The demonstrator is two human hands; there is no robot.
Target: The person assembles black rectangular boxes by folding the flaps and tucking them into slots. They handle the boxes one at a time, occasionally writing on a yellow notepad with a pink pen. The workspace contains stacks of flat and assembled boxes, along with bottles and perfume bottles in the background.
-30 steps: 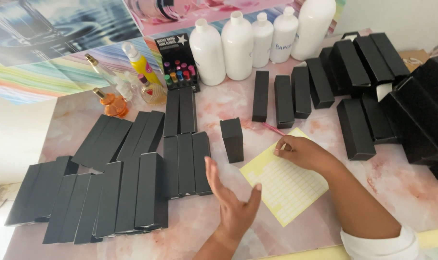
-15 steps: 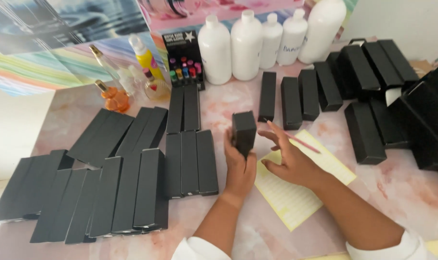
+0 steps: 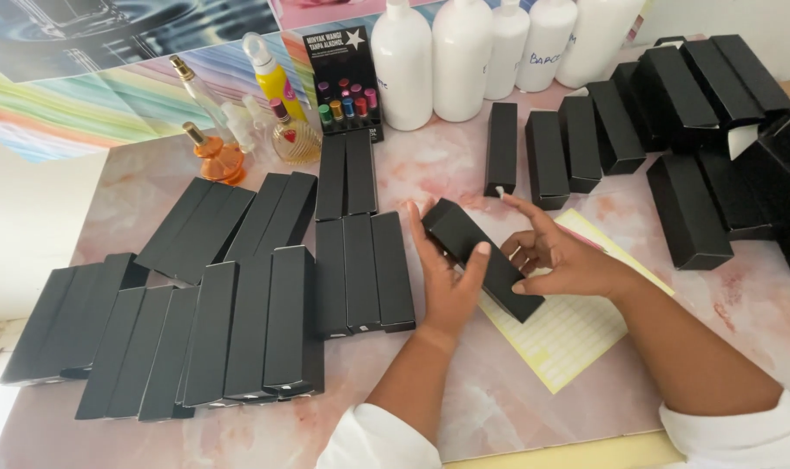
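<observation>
Head view, going from the left edge of the pink marbled table (image 3: 742,313): rows of flat black cardboard cartons (image 3: 212,321) lie side by side, likely laid out within easy reach. Toward the far edge stand small glass perfume bottles (image 3: 238,130) and tall white plastic bottles (image 3: 464,56). Near the middle, your left hand (image 3: 447,282) is half open, palm and thumb cupped against the long black rectangular box (image 3: 482,258), which lies tilted across a yellow lined notepad (image 3: 577,334). Your right hand (image 3: 564,256) has loosely curled fingers at the box's other side, so it seems steadied between both hands. Upright black boxes (image 3: 699,148) crowd the right far corner.
</observation>
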